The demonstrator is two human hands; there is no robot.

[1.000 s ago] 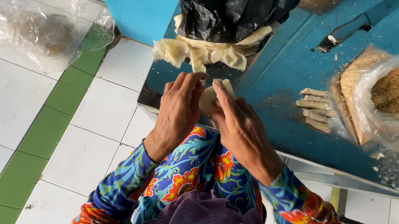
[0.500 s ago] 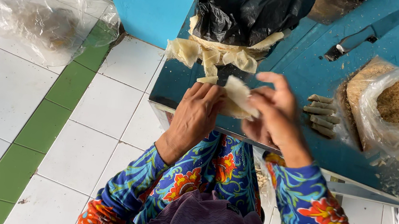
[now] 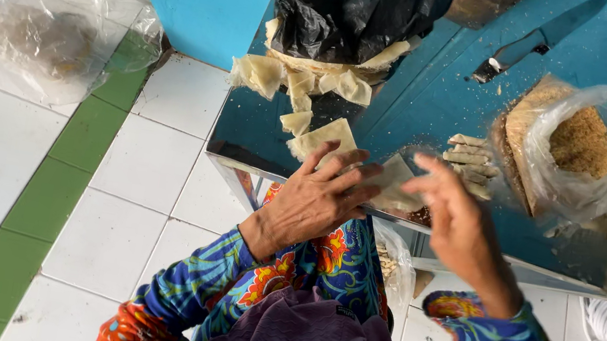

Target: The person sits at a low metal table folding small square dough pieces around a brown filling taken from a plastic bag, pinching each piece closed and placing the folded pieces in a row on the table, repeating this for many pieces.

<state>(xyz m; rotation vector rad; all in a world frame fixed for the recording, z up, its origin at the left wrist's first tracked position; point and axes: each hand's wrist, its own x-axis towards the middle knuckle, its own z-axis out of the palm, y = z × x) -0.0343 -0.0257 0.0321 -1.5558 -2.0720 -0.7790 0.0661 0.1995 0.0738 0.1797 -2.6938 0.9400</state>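
Observation:
My left hand [image 3: 312, 200] lies flat with fingers spread at the near edge of the blue table [image 3: 429, 93], its fingertips touching a pale square wrapper sheet [image 3: 325, 137]. To its right, my right hand [image 3: 453, 210], blurred by motion, pinches another thin pale sheet [image 3: 392, 183] just above the table. A heap of the same pale sheets [image 3: 310, 78] sticks out from under a black plastic bag [image 3: 358, 5] at the back. A few rolled-up pieces [image 3: 469, 158] lie side by side beyond my right hand.
A clear bag of brown crumbly filling [image 3: 584, 142] stands at the right, with a knife [image 3: 526, 47] behind it. On the white tiled floor at the left lies a crumpled clear plastic bag [image 3: 33, 30]. Another small bag [image 3: 390, 261] hangs under the table edge.
Both hands were together on one sheet; now they have drawn apart. The right hand has swung right with a sheet, and the left has spread flat near the table edge.

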